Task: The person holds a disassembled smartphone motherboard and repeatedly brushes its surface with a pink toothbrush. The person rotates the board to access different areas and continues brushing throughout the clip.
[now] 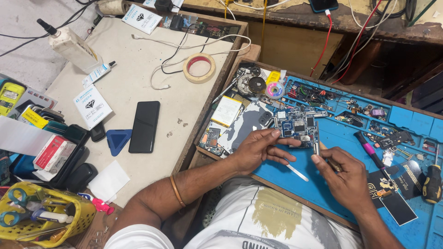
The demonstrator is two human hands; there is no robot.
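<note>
My left hand [255, 148] holds a blue phone circuit board [297, 126] by its lower left edge, above a blue work mat [323, 180]. A bangle sits on that forearm. My right hand [342, 176] grips a thin metal tool [316, 143], its tip touching the board's lower right edge; a wooden handle pokes out of the fist. Another flat metal tool [296, 173] lies on the mat between the hands.
A black phone [144, 126] and a blue triangular pick [117, 139] lie on the left table, with a tape roll [199, 67], a glue bottle [71, 45] and boxes. A pink-handled screwdriver [369, 150], another screwdriver [432, 182] and small parts crowd the mat. A yellow basket [41, 214] sits bottom left.
</note>
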